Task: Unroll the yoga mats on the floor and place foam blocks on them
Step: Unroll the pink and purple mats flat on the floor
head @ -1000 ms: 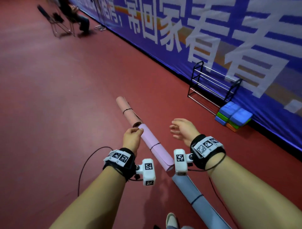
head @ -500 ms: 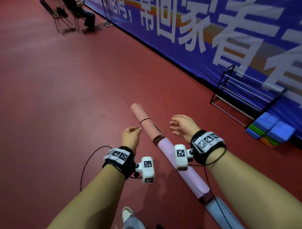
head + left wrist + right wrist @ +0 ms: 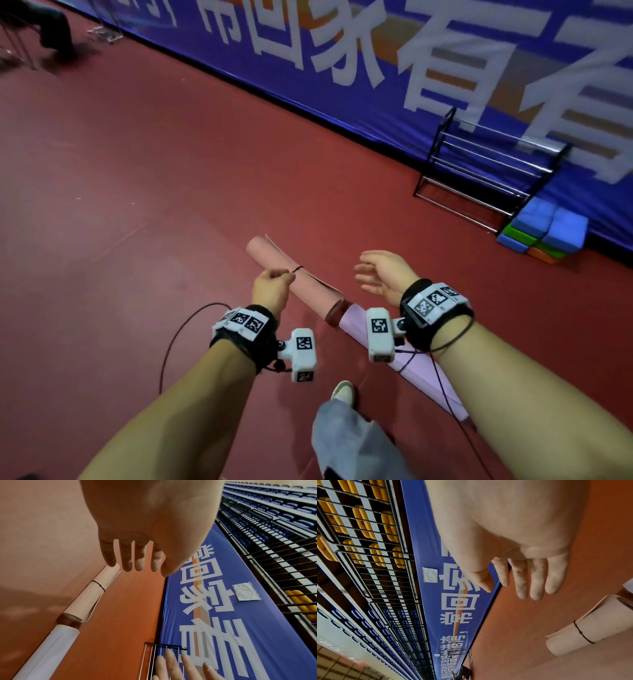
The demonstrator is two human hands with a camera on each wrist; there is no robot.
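**Reaching for the first rolled mat**

We are at the start: no mat is unrolled, and the foam blocks (image 3: 544,233) sit stacked by the wire rack (image 3: 479,171) at the foot of the blue banner (image 3: 342,102), well apart from us. Both of our hands hang above the salmon-pink rolled mat (image 3: 291,277), which lies on the red floor (image 3: 137,205) end to end with a lilac rolled mat (image 3: 421,373).

Our left hand (image 3: 270,287) is over the near side of the pink roll, its fingers loosely curled and holding nothing, as the left wrist view shows. Our right hand (image 3: 383,274) floats to the roll's other side, fingers spread and relaxed, also empty.

The pink mat is a tight cylinder with its loose outer edge lifting slightly, bound by a thin black elastic band (image 3: 583,634) around it.

As we judge it, the next move calls for bending down, slipping that band off the end, then pushing the roll open across the floor.
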